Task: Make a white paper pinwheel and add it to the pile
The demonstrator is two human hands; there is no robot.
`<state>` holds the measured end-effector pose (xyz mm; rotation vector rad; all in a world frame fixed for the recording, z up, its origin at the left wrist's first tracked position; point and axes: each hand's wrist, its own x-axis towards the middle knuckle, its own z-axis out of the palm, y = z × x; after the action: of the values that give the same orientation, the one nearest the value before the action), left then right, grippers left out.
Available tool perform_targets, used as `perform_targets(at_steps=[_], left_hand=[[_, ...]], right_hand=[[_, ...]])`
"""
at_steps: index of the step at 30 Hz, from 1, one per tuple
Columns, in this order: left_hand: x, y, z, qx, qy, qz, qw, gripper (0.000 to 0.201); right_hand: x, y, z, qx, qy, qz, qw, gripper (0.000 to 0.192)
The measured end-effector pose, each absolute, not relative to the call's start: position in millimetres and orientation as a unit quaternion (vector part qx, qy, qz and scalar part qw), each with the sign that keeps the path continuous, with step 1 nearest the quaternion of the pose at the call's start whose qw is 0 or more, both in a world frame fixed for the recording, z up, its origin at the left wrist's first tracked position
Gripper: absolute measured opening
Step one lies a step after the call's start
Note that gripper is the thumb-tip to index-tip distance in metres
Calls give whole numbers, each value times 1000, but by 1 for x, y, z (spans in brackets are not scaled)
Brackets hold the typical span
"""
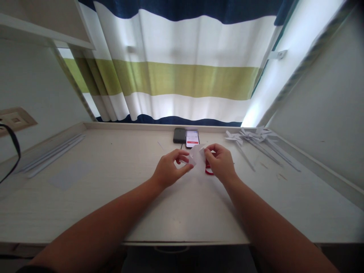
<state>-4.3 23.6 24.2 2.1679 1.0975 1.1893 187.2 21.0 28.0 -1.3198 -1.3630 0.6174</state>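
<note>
Over the middle of the pale desk (85, 204), my left hand (168, 169) and my right hand (220, 162) both pinch a small piece of white paper (196, 155), folded and held up between the fingertips. Just below my right hand, partly hidden by it, a red-handled object (208, 171) that looks like scissors lies on the desk.
A phone with a lit screen (192, 138) and a dark device (179, 135) lie behind the hands near the striped curtain (182, 79). Several white paper pinwheels on sticks (256, 138) lie at the right rear. White strips (54, 153) and a paper sheet (69, 175) lie left.
</note>
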Motion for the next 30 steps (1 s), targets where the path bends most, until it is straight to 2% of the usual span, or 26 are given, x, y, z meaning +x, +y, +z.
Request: perform_targets(at_steps=[10, 15, 20, 25, 30], left_hand=[[-4, 24, 24, 768, 401, 453, 208, 20], [-4, 24, 24, 771, 398, 450, 210, 20], [-5, 25, 25, 786, 393, 431, 205, 15], [-4, 25, 25, 797, 384, 413, 216, 13], [-4, 26, 23, 784, 390, 415, 247, 22]], right_hand=[[188, 22, 25, -551, -600, 262, 517, 17], [188, 19, 29, -541, -670, 115, 495, 11], [186, 11, 35, -448, -752, 19, 484, 10], [182, 8, 35, -358, -829, 34, 429, 14], [181, 11, 32, -365, -830, 49, 418, 18]])
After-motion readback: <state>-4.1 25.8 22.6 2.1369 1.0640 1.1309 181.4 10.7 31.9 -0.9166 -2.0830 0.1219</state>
